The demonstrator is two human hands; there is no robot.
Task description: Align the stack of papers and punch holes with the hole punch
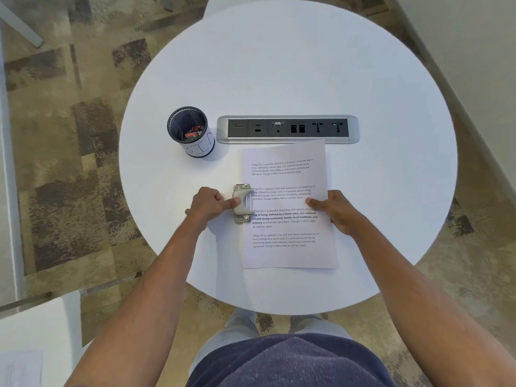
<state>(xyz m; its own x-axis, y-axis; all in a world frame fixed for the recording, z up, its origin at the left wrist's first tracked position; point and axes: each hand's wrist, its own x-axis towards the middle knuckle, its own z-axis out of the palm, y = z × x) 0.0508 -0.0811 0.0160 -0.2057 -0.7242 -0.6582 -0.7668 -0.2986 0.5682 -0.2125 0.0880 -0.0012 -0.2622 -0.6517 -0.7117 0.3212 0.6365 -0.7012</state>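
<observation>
Here | stack of papers flat on tabletop, hole punch on its left edge | left hand curled, thumb on punch | right hand pressing paper's right edge, fingers loosely bent

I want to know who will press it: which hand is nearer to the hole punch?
Left. The left hand touches the hole punch with its thumb on the lever; the right hand rests across the papers, on their opposite edge.
</observation>
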